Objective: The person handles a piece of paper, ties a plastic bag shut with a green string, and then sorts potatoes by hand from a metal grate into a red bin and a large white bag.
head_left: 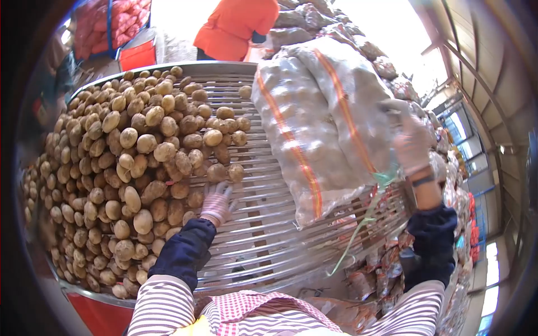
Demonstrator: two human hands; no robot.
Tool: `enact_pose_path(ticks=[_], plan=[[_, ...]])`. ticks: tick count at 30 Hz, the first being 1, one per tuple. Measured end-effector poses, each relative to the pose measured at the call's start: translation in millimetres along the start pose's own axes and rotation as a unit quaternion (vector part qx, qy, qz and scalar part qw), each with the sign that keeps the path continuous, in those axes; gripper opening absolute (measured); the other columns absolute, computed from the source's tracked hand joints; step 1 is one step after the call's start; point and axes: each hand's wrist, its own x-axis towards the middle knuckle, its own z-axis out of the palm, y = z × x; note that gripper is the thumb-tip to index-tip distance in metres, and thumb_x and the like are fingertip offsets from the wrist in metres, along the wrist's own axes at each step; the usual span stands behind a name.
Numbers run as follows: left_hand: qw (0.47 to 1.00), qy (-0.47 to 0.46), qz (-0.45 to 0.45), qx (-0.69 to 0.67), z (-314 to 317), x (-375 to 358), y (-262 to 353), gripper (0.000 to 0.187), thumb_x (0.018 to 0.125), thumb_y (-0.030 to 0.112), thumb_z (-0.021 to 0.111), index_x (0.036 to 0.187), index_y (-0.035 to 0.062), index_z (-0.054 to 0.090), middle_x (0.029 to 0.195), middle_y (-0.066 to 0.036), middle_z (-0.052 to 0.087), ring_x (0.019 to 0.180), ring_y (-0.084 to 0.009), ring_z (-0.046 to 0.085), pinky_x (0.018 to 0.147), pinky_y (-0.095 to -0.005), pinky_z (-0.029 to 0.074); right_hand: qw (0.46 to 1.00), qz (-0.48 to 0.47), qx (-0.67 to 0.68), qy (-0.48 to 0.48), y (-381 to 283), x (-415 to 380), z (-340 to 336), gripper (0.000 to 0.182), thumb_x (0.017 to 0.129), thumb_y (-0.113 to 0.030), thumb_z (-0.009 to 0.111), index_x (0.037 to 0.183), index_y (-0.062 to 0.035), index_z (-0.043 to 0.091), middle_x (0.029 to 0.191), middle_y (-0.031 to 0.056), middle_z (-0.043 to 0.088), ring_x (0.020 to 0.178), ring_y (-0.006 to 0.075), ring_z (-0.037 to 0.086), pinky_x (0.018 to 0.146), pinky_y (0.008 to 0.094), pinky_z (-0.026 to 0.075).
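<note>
Head view: left hand (pixel 218 204), fingers extended, over the middle of the slatted rack (pixel 255 227), beside potatoes (pixel 126 168) heaped on the rack's left. Right hand (pixel 413 147), blurred, grip indeterminable, beside sacks (pixel 305 123) on the rack's right. Beyond the rack: person in orange (pixel 236 28).

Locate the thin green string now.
Head view, right of centre: the thin green string starts at the lower-right edge of the white, orange-striped mesh sacking, below the gloved right hand, and trails over the silver slatted metal table.

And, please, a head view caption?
Gloved left hand beside round brown potatoes on silver metal slats, near two orange-striped translucent sacks.
</note>
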Motion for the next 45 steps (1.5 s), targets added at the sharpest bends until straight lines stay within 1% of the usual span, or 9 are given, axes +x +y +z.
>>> enact_pose_path(ticks=[5,10,14,16,18,24,29,38,45], plan=[[1.000,-0.029,-0.006,-0.011,-1,4,1,0.054,0.088,0.044,0.069,0.132,0.0123,0.061,0.131,-0.015,0.058,0.129,-0.0367,0.049,0.119,-0.0603,0.025,0.987,-0.065,-0.058,-0.136,-26,69,146,0.025,0.093,-0.011,0.056,0.113,-0.0218,0.067,0.084,0.0105,0.072,0.077,0.0334,0.072,0.067,0.0469,0.056],[0.998,-0.040,-0.017,-0.036,-2,6,1,0.052,0.087,0.043,0.071,0.129,0.0125,0.063,0.129,-0.014,0.058,0.130,-0.0380,0.048,0.119,-0.0604,0.026,0.961,-0.052,-0.165,-0.218,-30,140,263,0.026,0.096,-0.014,0.055,0.116,-0.0236,0.067,0.097,0.0129,0.075,0.090,0.0328,0.074,0.077,0.0495,0.057],[0.998,-0.034,-0.027,-0.056,0,5,0,0.051,0.087,0.044,0.070,0.128,0.0144,0.063,0.125,-0.013,0.060,0.124,-0.0368,0.052,0.119,-0.0588,0.026,0.956,-0.089,-0.185,-0.212,-32,164,324,0.026,0.096,-0.013,0.054,0.117,-0.0218,0.067,0.099,0.0127,0.076,0.096,0.0318,0.075,0.080,0.0493,0.058],[0.997,-0.042,-0.038,-0.053,-5,6,2,0.051,0.088,0.044,0.070,0.129,0.0151,0.063,0.125,-0.013,0.060,0.125,-0.0366,0.052,0.119,-0.0586,0.026,0.960,-0.059,-0.244,-0.126,-31,175,351,0.021,0.095,-0.015,0.056,0.107,-0.0123,0.073,0.106,0.0123,0.075,0.103,0.0278,0.074,0.082,0.0451,0.060],[0.996,-0.052,-0.047,-0.049,-5,7,2,0.050,0.088,0.045,0.070,0.129,0.0158,0.063,0.125,-0.012,0.060,0.125,-0.0364,0.052,0.119,-0.0583,0.026,0.955,-0.060,-0.255,-0.138,-32,183,371,0.023,0.097,-0.017,0.057,0.110,-0.0075,0.073,0.112,0.0113,0.075,0.105,0.0304,0.074,0.082,0.0442,0.061],[0.997,-0.047,-0.035,-0.039,-3,7,1,0.051,0.089,0.046,0.068,0.130,0.0161,0.062,0.123,-0.012,0.061,0.122,-0.0361,0.054,0.120,-0.0584,0.025,0.955,0.125,-0.167,-0.212,-61,191,364,0.029,0.099,-0.019,0.055,0.119,-0.0120,0.075,0.121,0.0161,0.074,0.115,0.0332,0.070,0.091,0.0472,0.060],[0.996,-0.058,-0.042,-0.044,-1,7,1,0.055,0.090,0.049,0.066,0.132,0.0142,0.062,0.125,-0.016,0.061,0.125,-0.0380,0.053,0.121,-0.0577,0.023,0.897,0.233,-0.135,-0.351,-61,191,341,0.039,0.099,-0.026,0.055,0.133,-0.0123,0.070,0.140,0.0191,0.064,0.132,0.0350,0.061,0.110,0.0493,0.048],[0.997,-0.046,-0.040,-0.035,-2,7,3,0.053,0.089,0.047,0.067,0.130,0.0140,0.062,0.123,-0.015,0.061,0.124,-0.0375,0.054,0.120,-0.0577,0.024,0.919,0.179,-0.137,-0.324,-70,166,342,0.033,0.099,-0.018,0.052,0.123,-0.0125,0.073,0.130,0.0177,0.069,0.122,0.0359,0.067,0.101,0.0505,0.054],[0.998,-0.044,-0.040,-0.029,-5,6,4,0.054,0.089,0.048,0.068,0.131,0.0136,0.062,0.123,-0.015,0.061,0.124,-0.0380,0.053,0.120,-0.0573,0.025,0.912,0.237,-0.097,-0.321,-69,150,350,0.035,0.100,-0.023,0.053,0.129,-0.0150,0.070,0.130,0.0178,0.070,0.123,0.0361,0.066,0.102,0.0489,0.053]])
